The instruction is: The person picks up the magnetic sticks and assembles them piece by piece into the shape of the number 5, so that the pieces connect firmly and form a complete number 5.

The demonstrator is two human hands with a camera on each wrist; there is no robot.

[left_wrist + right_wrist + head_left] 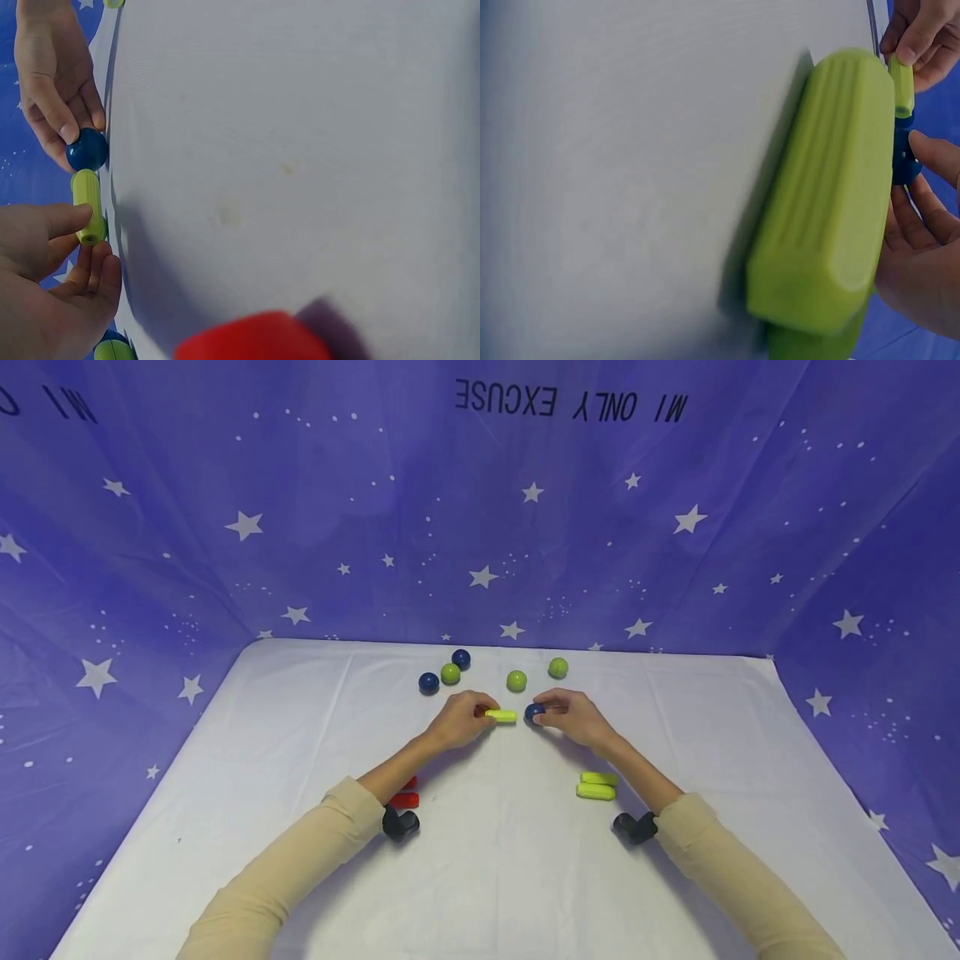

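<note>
My left hand (462,720) pinches a yellow-green ridged rod (502,716) between thumb and fingers, its free end pointing right. Facing it, my right hand (573,717) grips a dark blue ball (533,714) with thumb and fingertips. In the head view a small gap lies between rod and ball. The left wrist view shows the rod (88,202) lined up just below the ball (88,150), and I cannot tell there whether they touch. A hole shows in the rod's near end. In the right wrist view the ball (906,159) is partly hidden by fingers.
Behind the hands stand two blue balls (429,683) with a green ball (450,673) between them, and two more green balls (517,681) to the right. Red rods (405,800) lie partly under the left forearm. Two yellow-green rods (596,791) lie by the right forearm on the white-covered table (495,877).
</note>
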